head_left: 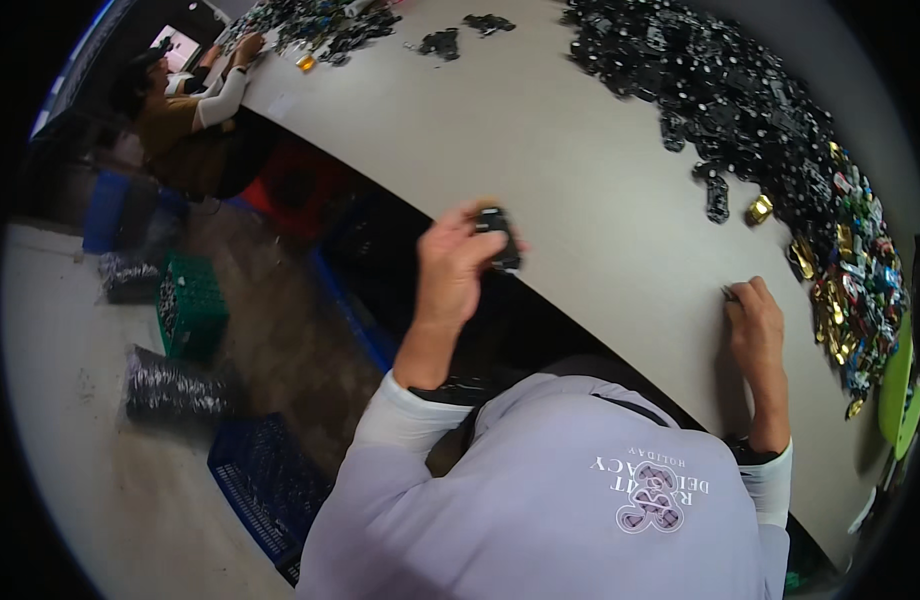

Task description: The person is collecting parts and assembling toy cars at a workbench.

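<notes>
Two grips: bare hands, spaced well apart, fingers curled on both.
Left grip [455, 255]: raised at the near edge of the bench [540, 130]; a glossy black piece [492, 220] is pinched, with the thumb laid across its face; outline slightly blurred.
Right grip [757, 318]: held low over the bench; thumb and fingers pressed together on a small dark sliver [728, 293], mostly hidden by the fingers.
Near the right grip: a gold piece [759, 209] and a lone black strip [717, 197] are seen beyond it, by the heap's edge.
Black heap [720, 90]: spread along the far side of the bench.
Mixed heap [865, 265]: gold, red, blue and green pieces, adjoining the black heap at right; a lime-green tray [893, 385] is seen beside it.
Far end: another mixed pile [320, 25] is attended by a seated co-worker [170, 125].
Floor, left: a green crate [192, 310], a filled clear bag [170, 385] and a blue crate [260, 490] are set down.
</notes>
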`<state>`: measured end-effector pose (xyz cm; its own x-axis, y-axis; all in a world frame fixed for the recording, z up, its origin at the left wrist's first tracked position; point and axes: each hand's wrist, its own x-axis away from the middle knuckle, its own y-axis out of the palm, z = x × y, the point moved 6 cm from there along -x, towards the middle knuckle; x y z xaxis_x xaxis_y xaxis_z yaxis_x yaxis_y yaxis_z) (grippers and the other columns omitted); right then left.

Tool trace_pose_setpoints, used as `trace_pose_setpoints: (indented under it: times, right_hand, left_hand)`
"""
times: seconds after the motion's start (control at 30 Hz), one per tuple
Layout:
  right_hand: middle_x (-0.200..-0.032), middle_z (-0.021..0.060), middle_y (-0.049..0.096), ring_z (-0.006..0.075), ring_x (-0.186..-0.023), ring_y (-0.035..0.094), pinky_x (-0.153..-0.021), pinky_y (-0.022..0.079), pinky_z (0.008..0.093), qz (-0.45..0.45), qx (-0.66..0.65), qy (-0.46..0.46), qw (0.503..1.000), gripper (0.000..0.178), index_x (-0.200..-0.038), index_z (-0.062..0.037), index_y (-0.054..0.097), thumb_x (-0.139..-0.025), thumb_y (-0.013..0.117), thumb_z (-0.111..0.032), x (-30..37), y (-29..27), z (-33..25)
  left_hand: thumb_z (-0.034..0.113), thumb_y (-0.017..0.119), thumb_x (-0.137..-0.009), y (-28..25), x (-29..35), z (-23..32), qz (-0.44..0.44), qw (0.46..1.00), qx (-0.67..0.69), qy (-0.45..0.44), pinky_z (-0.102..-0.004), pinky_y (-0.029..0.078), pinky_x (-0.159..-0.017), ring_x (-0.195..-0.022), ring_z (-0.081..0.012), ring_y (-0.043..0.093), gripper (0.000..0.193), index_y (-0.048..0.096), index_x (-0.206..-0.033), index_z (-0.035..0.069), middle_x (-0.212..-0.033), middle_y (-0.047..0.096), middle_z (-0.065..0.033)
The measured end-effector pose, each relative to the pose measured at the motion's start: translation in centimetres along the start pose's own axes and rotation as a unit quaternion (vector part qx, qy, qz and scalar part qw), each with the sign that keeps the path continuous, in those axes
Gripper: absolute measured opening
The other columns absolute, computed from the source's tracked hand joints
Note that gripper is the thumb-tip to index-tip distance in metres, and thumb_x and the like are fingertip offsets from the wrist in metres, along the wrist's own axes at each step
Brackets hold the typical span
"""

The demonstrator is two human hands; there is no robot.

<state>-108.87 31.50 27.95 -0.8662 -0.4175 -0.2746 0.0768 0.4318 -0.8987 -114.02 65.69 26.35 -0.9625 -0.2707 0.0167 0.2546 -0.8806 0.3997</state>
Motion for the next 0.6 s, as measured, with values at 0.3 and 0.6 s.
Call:
trace_pose_setpoints:
  times: [0.3, 0.6]
  right_hand:
    - [-0.077, 0.0145, 0.051, 0.0296, -0.069, 0.052, -0.062, 0.041, 0.0346, 0.034, -0.221, 0.111, 0.968, 0.013, -0.083, 0.0016, 0.054, -0.071, 0.053, 0.006, -0.3, -0.3, 4.2]
    - [-0.078, 0.0134, 0.053, 0.0313, -0.069, 0.054, -0.063, 0.043, 0.0379, 0.07, -0.132, 0.094, 0.984, 0.014, -0.08, -0.0005, 0.058, -0.067, 0.053, -0.002, -0.5, -1.9, 5.2]
  left_hand:
    - [-0.001, 0.065, -0.071, -20.9, 2.3, -1.2, 0.271, 0.879, -0.384, 0.087, -0.0335, 0.045, -0.087, -0.097, -0.0229, 0.057, 0.049, 0.05, -0.118, -0.006, -0.11, 0.058, -0.0159]
    - [-0.006, 0.054, -0.074, 16.6, -4.8, 0.0, -0.229, 0.771, -0.473, 0.359, -0.0291, 0.048, -0.079, -0.089, -0.0254, 0.06, 0.025, 0.063, -0.096, 0.004, -0.095, 0.064, -0.0102]
